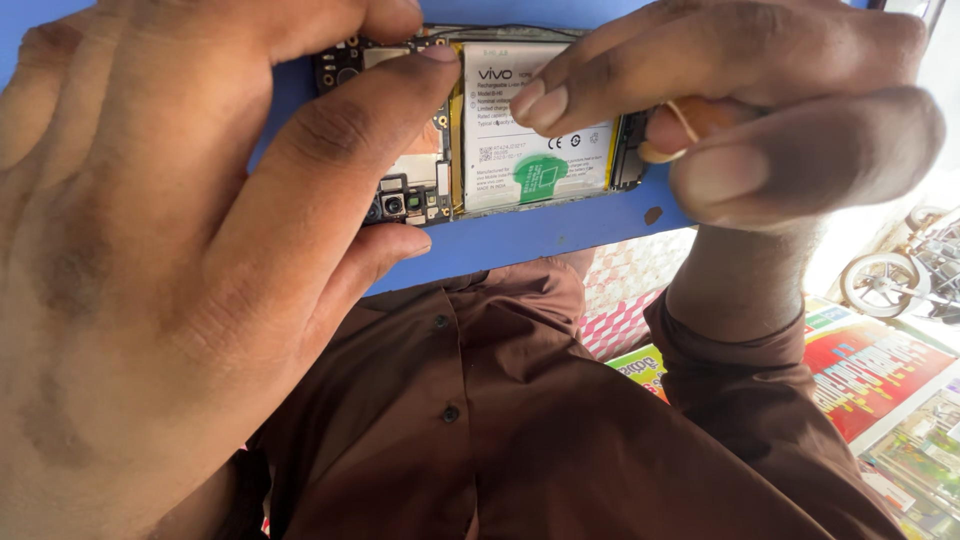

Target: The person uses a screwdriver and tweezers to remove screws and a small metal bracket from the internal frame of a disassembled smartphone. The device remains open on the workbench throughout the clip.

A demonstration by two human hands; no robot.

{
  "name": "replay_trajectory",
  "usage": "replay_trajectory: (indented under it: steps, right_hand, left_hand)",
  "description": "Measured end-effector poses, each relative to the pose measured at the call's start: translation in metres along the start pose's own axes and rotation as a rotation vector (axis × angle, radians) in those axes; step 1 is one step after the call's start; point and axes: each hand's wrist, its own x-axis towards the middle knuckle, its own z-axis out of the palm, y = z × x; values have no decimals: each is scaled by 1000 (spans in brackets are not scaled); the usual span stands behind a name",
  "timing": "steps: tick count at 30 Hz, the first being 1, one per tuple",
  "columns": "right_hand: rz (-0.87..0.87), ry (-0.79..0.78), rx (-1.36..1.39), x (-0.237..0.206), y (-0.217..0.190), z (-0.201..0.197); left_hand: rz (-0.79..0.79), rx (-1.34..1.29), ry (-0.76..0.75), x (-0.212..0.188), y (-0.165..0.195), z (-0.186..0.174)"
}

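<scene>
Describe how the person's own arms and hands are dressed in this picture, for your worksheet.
Both hands, left hand and right hand, are bare: no gloves or rings show. The right arm wears a dark brown shirt sleeve with its cuff at the wrist.

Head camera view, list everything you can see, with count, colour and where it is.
opened phone: one, dark circuit boards exposed, on the blue surface at top centre
battery: one, white label with a green sticker, inside the phone
blue surface: one, blue, under the phone
small tool: one, orange-tan, pinched in the right hand; kind unclear
printed sheets: several, red, green and yellow, lower right
brown shirt: one, bottom centre
left hand: one, fingers on the phone's circuit end
right hand: one, fingertips on the battery
</scene>
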Motion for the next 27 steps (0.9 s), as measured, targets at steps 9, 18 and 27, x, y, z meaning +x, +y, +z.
replay_trajectory:
  steps: [9, 18, 27]
  right_hand:
    - [321, 482, -155, -24, -20, 33]
    - [365, 334, 7, -26, -25, 23]
    - [441, 321, -166, -50, -30, 7]
  left_hand:
    - [2, -19, 23, -8, -3, 5]
    - [1, -11, 31, -7, -2, 5]
    - [1, 30, 25, -8, -1, 4]
